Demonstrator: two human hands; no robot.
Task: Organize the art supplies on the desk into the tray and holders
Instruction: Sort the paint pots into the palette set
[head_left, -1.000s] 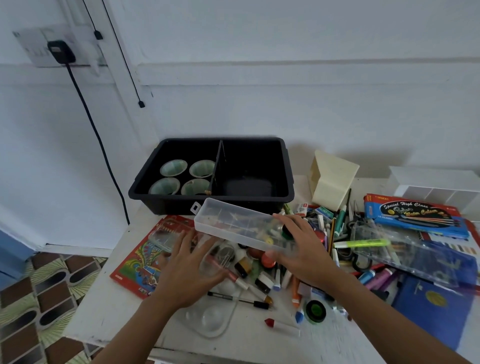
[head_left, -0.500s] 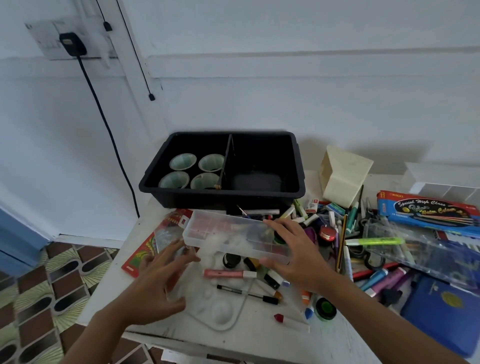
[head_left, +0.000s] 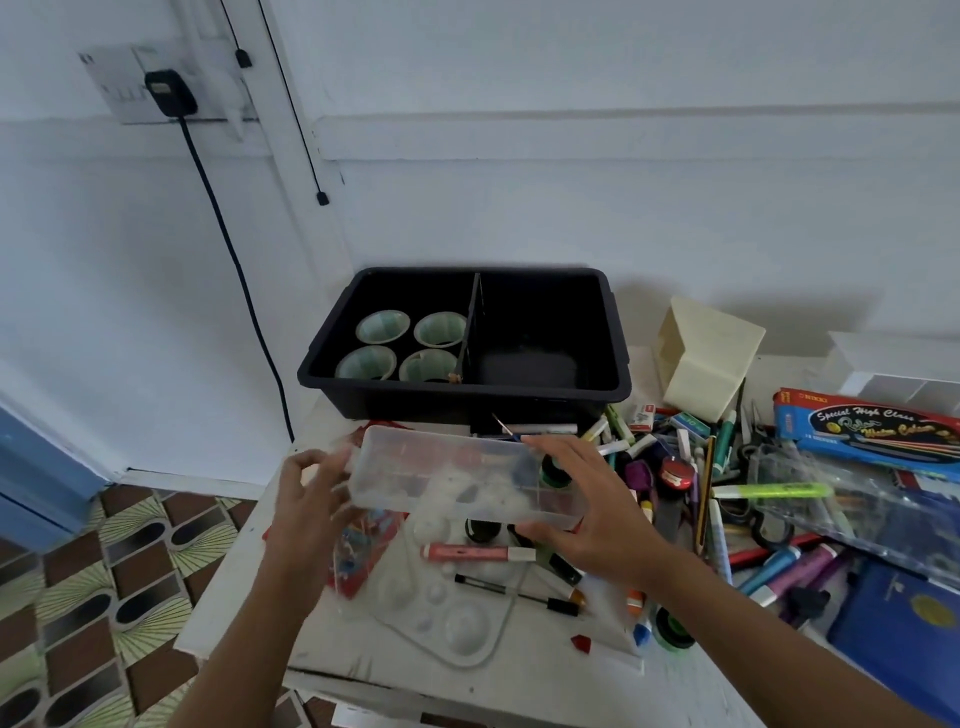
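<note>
Clear box (head_left: 457, 478): up off the desk (head_left: 363, 660), just in front of the black tray (head_left: 615, 343)!
Right hand (head_left: 587, 519): clamps the right end, fingers over the far edge, thumb under the near one.
Left hand (head_left: 306, 499): blurred, fingers curled round the left end.
Tray's left compartment: four cups (head_left: 382, 326).
Right of the box: heaped pens (head_left: 675, 467).

The left hand (head_left: 306, 499) is smeared by motion, so its hold on the clear box (head_left: 457, 467) cannot be told. At the desk's (head_left: 540, 670) right edge, the blue pack (head_left: 872, 426), white rack (head_left: 904, 374) and blue book (head_left: 904, 618) are cut off.
</note>
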